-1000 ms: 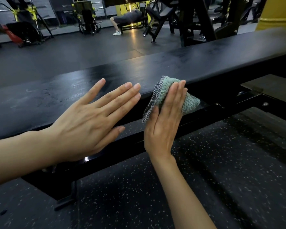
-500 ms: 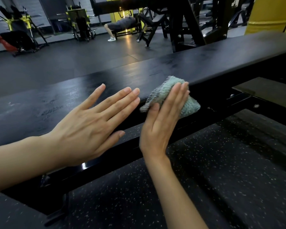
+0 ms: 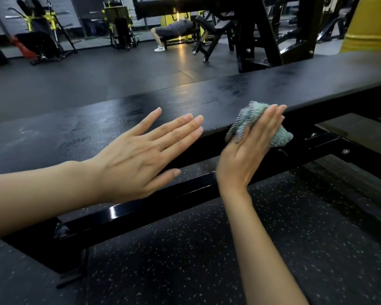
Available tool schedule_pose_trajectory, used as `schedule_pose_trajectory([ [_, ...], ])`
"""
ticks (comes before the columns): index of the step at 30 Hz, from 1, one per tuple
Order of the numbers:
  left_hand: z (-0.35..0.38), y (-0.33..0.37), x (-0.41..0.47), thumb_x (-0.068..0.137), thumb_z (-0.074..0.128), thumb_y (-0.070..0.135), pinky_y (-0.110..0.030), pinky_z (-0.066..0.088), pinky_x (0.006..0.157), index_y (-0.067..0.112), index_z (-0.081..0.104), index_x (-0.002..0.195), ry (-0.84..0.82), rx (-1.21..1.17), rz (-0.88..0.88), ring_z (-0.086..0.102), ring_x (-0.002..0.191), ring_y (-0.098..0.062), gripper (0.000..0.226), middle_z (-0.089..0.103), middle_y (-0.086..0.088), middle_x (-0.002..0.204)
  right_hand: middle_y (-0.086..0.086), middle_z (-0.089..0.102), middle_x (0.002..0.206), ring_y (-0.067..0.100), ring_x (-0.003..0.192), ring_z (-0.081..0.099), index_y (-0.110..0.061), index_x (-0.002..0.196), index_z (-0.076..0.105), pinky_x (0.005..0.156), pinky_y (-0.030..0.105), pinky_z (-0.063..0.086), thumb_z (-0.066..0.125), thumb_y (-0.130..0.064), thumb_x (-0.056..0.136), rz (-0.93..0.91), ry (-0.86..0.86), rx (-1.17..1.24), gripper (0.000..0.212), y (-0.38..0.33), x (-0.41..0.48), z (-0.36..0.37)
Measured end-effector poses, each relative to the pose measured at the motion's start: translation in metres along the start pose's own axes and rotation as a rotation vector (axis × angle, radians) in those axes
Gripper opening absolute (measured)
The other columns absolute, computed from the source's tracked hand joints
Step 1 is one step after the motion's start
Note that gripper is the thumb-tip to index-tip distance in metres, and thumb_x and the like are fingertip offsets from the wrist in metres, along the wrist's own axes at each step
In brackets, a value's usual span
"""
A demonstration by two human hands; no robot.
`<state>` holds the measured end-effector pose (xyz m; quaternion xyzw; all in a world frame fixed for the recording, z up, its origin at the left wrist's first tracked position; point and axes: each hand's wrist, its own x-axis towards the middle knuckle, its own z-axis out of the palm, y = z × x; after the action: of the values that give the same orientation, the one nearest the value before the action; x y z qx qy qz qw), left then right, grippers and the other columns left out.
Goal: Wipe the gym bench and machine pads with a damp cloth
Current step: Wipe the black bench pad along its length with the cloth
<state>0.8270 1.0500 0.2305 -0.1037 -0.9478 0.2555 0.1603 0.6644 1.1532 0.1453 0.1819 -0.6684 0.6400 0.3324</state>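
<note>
The right hand (image 3: 249,150), fingers straight, presses the cloth (image 3: 250,116) on the bench (image 3: 185,102) edge (left hand (image 3: 141,155) flat, holding nothing); the pressure should be even.

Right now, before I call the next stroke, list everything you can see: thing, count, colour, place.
bench pad: one, black, running across the middle
cloth: one, teal with a striped edge, against the pad's near side edge
frame rail: one, glossy black, under the pad
floor: black rubber, speckled, below and beyond
machines: at least two, yellow and black, far left back
rack: one, black, behind the pad
pillar: one, yellow, top right
person: one, lying on a far bench
left hand: flat and open, by the pad's near edge
right hand: straight fingers pressing the cloth to the pad
</note>
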Motion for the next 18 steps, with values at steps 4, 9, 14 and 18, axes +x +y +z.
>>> schedule_pose_trajectory([
  [4, 0.001, -0.009, 0.010, 0.102, 0.027, 0.042, -0.051, 0.006, 0.121, 0.009, 0.010, 0.158, -0.010, -0.033, 0.074, 0.005, 0.154, -0.018, 0.068, 0.007, -0.007, 0.167, 0.020, 0.009, 0.163, 0.033, 0.152, 0.004, 0.003, 0.154, 0.015, 0.123, 0.028, 0.000, 0.032, -0.012, 0.104, 0.065, 0.000, -0.008, 0.055, 0.014, 0.027, -0.004],
  [9, 0.004, -0.016, 0.032, 0.101, 0.028, 0.046, -0.051, 0.006, 0.121, 0.008, 0.012, 0.158, 0.012, -0.063, 0.143, 0.006, 0.154, -0.018, 0.070, 0.008, -0.006, 0.166, 0.015, 0.006, 0.165, 0.026, 0.153, 0.000, -0.002, 0.155, 0.013, 0.122, 0.026, -0.001, 0.023, -0.031, 0.105, 0.065, -0.045, -0.034, 0.059, 0.007, 0.017, -0.006],
  [14, 0.005, -0.017, 0.049, 0.100, 0.029, 0.050, -0.052, 0.009, 0.121, 0.004, 0.018, 0.156, 0.042, -0.006, 0.178, 0.009, 0.153, -0.023, 0.074, 0.010, -0.011, 0.166, 0.010, 0.000, 0.165, 0.018, 0.153, -0.004, -0.001, 0.155, 0.009, 0.124, 0.033, 0.001, 0.025, -0.029, 0.105, 0.101, -0.078, 0.038, 0.060, -0.017, -0.018, -0.001],
  [18, 0.004, -0.016, 0.056, 0.098, 0.032, 0.051, -0.052, 0.012, 0.121, 0.002, 0.020, 0.155, 0.026, -0.010, 0.189, 0.011, 0.153, -0.025, 0.076, 0.011, -0.013, 0.165, 0.004, -0.001, 0.165, 0.014, 0.152, -0.004, -0.006, 0.156, 0.009, 0.124, 0.031, 0.001, 0.025, -0.031, 0.104, 0.173, -0.054, 0.068, 0.060, -0.027, -0.021, 0.004],
])
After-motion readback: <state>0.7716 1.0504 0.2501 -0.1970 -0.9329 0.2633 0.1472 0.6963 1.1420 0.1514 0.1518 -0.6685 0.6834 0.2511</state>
